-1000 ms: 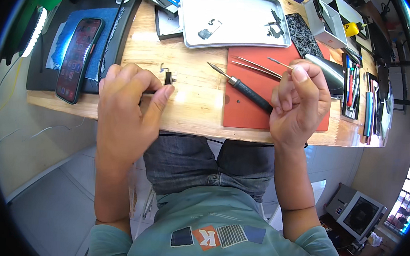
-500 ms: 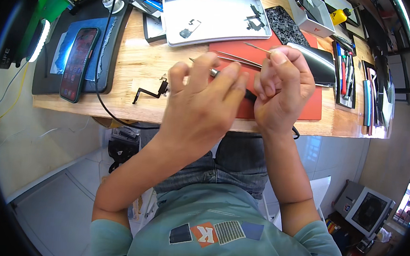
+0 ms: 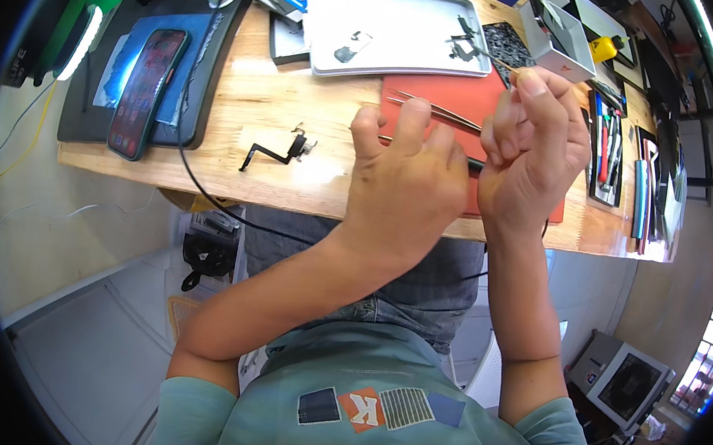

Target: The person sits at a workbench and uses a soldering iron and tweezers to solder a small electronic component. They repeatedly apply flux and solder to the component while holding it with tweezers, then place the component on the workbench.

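Observation:
My right hand [image 3: 535, 148] pinches a thin pointed pick [image 3: 506, 65] between thumb and fingertips, its tip reaching over the tray's edge. Slim metal tweezers [image 3: 442, 114] stick out leftward beside this hand; whether its lower fingers hold them is hidden. My left hand [image 3: 409, 185] hovers back up, its fingers bent and apart. Behind it passes a pen-like tool [image 3: 478, 164] with a dark handle, mostly covered; I cannot tell which hand supports it. On the wood to the left lies a small black flex cable part [image 3: 283, 153].
Under the hands is a red mat [image 3: 395, 89]. A white tray [image 3: 384, 61] with small dark parts stands behind. A lit phone [image 3: 146, 96] and a black cord [image 3: 198, 187] lie left. A tool holder [image 3: 605, 149], a white box [image 3: 562, 57] and a yellow bottle [image 3: 604, 48] are right.
Both hands have moved right, the left one farther. The pick's tip now overlaps the tray. The view has shifted slightly, and the flex cable part shows more fully.

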A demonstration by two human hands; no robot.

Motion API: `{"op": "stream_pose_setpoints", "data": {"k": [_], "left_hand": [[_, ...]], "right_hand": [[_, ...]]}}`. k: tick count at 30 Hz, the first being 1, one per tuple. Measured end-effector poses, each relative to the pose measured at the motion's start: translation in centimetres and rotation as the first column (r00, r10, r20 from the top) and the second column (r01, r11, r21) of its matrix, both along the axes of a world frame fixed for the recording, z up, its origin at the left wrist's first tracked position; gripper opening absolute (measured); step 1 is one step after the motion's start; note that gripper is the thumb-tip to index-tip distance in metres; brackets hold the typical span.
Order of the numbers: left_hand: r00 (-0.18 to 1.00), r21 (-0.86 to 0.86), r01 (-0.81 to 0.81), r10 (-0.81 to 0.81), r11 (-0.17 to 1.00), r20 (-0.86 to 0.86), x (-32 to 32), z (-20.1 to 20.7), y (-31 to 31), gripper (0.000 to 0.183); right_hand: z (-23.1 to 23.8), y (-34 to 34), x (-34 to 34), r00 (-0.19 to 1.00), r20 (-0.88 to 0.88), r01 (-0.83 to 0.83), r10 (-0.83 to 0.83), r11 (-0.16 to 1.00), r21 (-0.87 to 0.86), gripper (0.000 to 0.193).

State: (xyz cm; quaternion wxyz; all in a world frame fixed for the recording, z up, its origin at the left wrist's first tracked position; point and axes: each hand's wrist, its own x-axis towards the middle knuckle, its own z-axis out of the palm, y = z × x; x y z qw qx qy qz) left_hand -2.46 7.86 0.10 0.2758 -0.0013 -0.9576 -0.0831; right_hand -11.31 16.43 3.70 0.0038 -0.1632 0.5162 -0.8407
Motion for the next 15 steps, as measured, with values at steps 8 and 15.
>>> {"op": "stream_pose_setpoints", "data": {"k": [8,15], "left_hand": [[0.999,0.178,0.035,-0.027,0.983,-0.046,1.8,0.6,-0.3,0.020],[0.980,0.212,-0.199,0.186,0.957,0.076,8.1,3.5,-10.1,0.035]], "right_hand": [[-2.1,-1.1,-0.3,0.987,0.093,-0.143,0.130,0.977,0.155,0.012],[-2.2,0.3,-0.8,0.949,0.062,-0.312,0.309,0.896,0.315,0.008]]}}
